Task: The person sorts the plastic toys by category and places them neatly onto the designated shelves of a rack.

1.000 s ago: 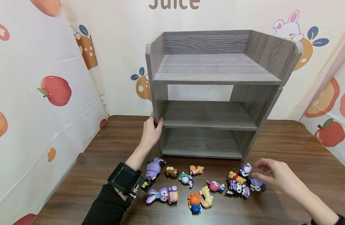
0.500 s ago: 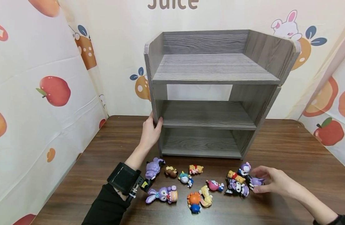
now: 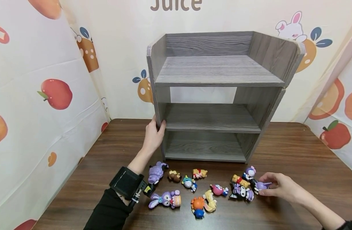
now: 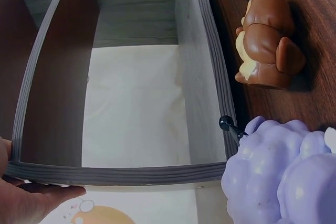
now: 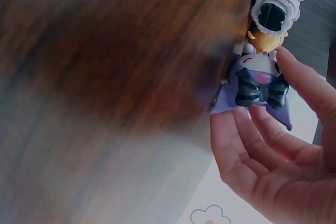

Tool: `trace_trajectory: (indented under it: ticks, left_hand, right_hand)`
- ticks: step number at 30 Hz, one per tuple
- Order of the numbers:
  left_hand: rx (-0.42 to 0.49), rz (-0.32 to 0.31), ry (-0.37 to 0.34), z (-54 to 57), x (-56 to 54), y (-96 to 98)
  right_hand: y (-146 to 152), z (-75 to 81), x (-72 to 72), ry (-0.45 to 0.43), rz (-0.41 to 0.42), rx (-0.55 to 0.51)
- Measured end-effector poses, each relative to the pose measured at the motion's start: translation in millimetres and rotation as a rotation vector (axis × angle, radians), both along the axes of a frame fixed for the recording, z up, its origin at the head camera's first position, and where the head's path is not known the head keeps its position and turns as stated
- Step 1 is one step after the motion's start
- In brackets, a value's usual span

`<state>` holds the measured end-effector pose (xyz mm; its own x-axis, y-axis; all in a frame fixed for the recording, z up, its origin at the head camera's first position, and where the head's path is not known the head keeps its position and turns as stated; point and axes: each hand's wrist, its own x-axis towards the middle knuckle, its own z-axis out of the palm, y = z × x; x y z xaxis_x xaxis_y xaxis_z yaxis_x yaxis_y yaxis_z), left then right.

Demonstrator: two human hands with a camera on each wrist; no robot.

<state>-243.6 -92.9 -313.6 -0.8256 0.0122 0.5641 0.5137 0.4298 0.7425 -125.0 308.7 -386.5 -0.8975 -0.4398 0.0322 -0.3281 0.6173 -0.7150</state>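
My left hand (image 3: 153,135) grips the left side panel of the grey wooden shelf (image 3: 213,108), thumb at the front edge and fingers along the outer side. The shelf has three levels and stands upright on the table. At the right end of the toys, my right hand (image 3: 280,187) holds a small purple figurine (image 3: 261,186) between thumb and fingers. A dark bow (image 5: 261,88) shows on that figurine in the right wrist view. Touching or close beside it lie a black-and-purple figurine (image 3: 242,193), a yellow bear figurine (image 3: 240,181) and a purple-hooded figurine (image 3: 250,171).
Several more figurines lie before the shelf: a purple rabbit (image 3: 165,199), a lilac figure (image 3: 156,172), a brown one (image 3: 174,176), an orange-and-blue one (image 3: 198,207) and a pink one (image 3: 219,190). Printed cloth backs the brown table (image 3: 115,150).
My right hand has moved left and down onto the purple figurine, and its fingers have closed around it. My left hand stays on the shelf.
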Motion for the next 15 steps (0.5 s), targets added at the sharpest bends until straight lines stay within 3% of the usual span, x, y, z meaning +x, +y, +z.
trace_trajectory:
  ticks: [8,15]
  left_hand:
    - [-0.003,-0.007,0.01,-0.9,-0.1,0.2]
    - [-0.005,-0.005,0.022,-1.0,-0.3,-0.3]
  right_hand:
    - [-1,3.0,4.3,0.12,-0.1,0.12]
    - [-1,18.3,7.8,0.164,-0.129,0.2]
